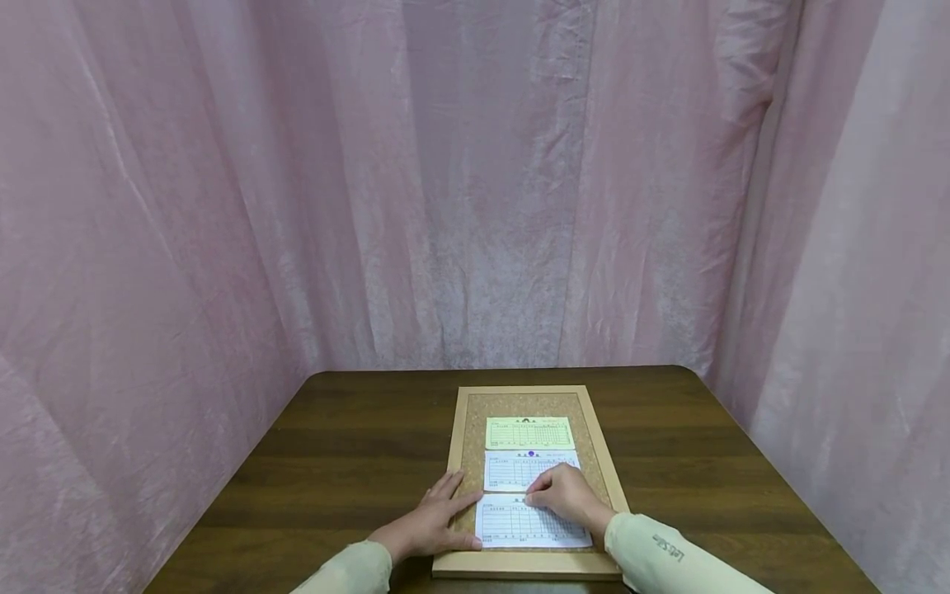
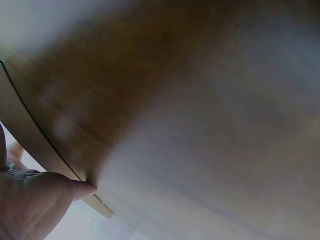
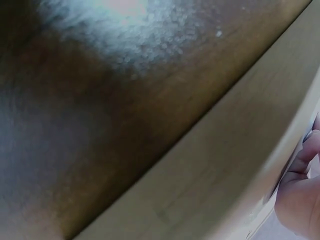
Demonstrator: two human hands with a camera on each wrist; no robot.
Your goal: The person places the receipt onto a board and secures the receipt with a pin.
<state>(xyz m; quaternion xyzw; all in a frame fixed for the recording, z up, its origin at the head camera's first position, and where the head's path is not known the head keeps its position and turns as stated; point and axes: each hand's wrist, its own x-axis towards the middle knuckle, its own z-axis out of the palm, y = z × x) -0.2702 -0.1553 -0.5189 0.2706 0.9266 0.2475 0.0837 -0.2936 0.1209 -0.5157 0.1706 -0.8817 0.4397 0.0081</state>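
A wood-framed cork board lies on the table with three printed slips in a column. The green slip is at the top with a dark pushpin. On the middle white slip sits a purple pushpin. At the lower white slip, my right hand pinches thumb and forefinger together near the top middle; what is between the fingertips is hidden. My left hand rests spread over the board's left frame, fingertips at the lower slip's left edge.
The dark wooden table extends to both sides of the board. Pink curtains hang behind it and on both sides. Both wrist views show mostly blurred tabletop and the board's frame.
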